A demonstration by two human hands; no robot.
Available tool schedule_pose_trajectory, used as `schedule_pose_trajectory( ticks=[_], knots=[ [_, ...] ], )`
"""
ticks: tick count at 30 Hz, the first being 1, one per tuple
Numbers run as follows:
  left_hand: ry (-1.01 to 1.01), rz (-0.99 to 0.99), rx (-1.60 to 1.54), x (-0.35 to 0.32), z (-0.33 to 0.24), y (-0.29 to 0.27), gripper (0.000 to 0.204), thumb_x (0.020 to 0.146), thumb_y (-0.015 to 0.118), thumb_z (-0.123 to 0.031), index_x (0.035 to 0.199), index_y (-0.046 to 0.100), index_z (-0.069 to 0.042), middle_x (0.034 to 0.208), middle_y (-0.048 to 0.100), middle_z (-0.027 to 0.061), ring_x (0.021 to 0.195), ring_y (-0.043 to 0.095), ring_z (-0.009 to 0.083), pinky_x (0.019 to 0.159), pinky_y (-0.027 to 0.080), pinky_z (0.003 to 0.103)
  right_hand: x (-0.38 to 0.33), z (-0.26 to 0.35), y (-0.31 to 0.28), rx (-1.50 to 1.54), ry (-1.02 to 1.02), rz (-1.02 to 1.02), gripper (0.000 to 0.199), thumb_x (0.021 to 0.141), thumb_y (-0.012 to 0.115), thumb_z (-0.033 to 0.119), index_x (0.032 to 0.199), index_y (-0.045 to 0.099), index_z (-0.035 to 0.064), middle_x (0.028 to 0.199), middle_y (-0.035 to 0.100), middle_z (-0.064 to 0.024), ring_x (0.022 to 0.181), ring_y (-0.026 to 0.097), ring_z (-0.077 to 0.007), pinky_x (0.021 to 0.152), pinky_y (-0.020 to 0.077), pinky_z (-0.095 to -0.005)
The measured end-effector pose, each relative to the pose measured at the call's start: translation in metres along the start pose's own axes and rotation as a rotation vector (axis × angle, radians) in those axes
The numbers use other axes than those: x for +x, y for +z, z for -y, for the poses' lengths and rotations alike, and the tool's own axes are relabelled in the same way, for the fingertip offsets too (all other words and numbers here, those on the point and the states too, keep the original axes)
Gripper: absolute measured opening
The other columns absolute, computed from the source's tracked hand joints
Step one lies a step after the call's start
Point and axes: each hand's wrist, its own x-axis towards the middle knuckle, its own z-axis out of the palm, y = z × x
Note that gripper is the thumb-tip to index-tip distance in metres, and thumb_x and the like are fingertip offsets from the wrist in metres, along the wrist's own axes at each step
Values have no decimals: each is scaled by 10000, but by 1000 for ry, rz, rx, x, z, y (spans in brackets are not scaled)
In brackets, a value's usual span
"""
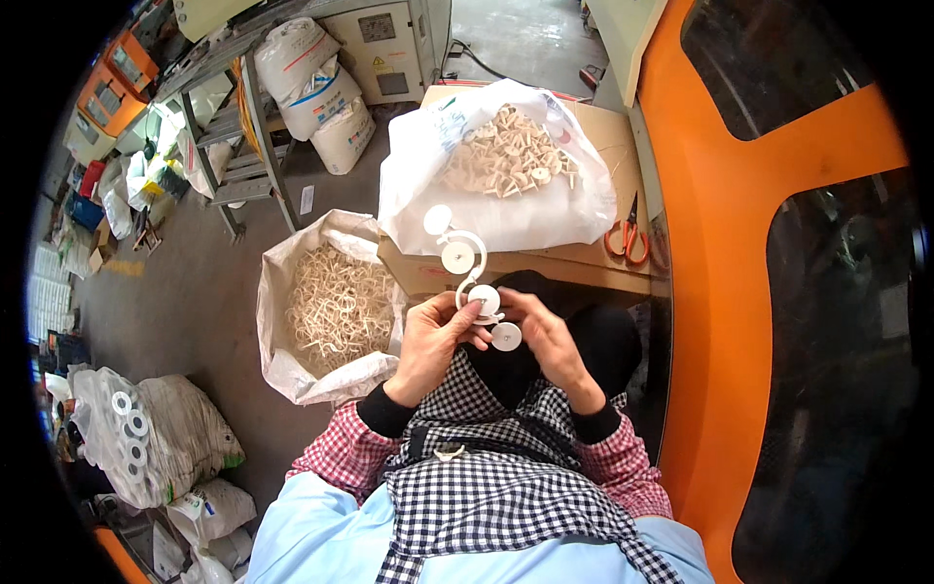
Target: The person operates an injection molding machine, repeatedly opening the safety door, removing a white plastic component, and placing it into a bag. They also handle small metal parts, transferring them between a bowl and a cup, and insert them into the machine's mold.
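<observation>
In front of my lap I hold a white plastic moulding (477, 255), an S-curved runner with several round discs on it. My left hand (428, 341) pinches the runner beside one of the lower discs. The fingers of my right hand (548, 343) are bent round the moulding's lower right end, close to the lowest disc; their exact grip is partly hidden. Just beyond, an open white plastic bag (413, 195) holds many small off-white pieces (511, 156) with discs and stems. To the left, an open woven sack (277, 336) is full of curved white runners (341, 307).
Orange-handled scissors (628, 238) lie right of the bag on a cardboard box (593, 255). An orange machine (715, 292) stands close on my right. Stacked sacks (316, 92) and a metal step frame (248, 165) are far left; wrapped bags (165, 428) lie near left.
</observation>
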Motion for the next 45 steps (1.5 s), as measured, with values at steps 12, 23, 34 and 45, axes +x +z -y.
schedule_pose_trajectory(
  ticks=[12, 23, 34, 45],
  knots=[
    [178, -144, 275, -18, -2, 12, 158, 917, 535, -96, 963, 586, 46, 799, 645, 103, 607, 616, 114, 529, 500, 210, -8, 14, 14, 3, 204, -22, 201, 920, 545, 162, 981, 598, -22, 830, 596, -10, 739, 512, -71, 655, 425, -214],
    [111, -203, 99, -13, 6, -4, 131, 912, 543, -93, 954, 577, 26, 777, 627, 74, 629, 602, 106, 533, 476, 201, 4, 2, 25, -767, -117, -160, 173, 877, 573, 152, 878, 607, -17, 673, 566, -92, 583, 589, -218, 511, 470, -285],
    [522, -326, 581, 8, -3, -5, 112, 929, 502, -89, 917, 590, -21, 730, 575, 23, 589, 528, 86, 532, 419, 206, 160, -61, -41, -447, 154, -520, 375, 915, 503, 328, 847, 596, -29, 641, 577, -126, 531, 554, -206, 478, 424, -308],
    [-95, -68, -63, 0, -5, -10, 209, 958, 479, -216, 970, 556, -22, 736, 574, -1, 450, 413, 50, 407, 332, 187, 54, 45, 12, -806, -448, 177, 152, 789, 622, 58, 932, 573, 39, 1002, 568, -108, 862, 603, -273, 678, 517, -337]
  ],
)
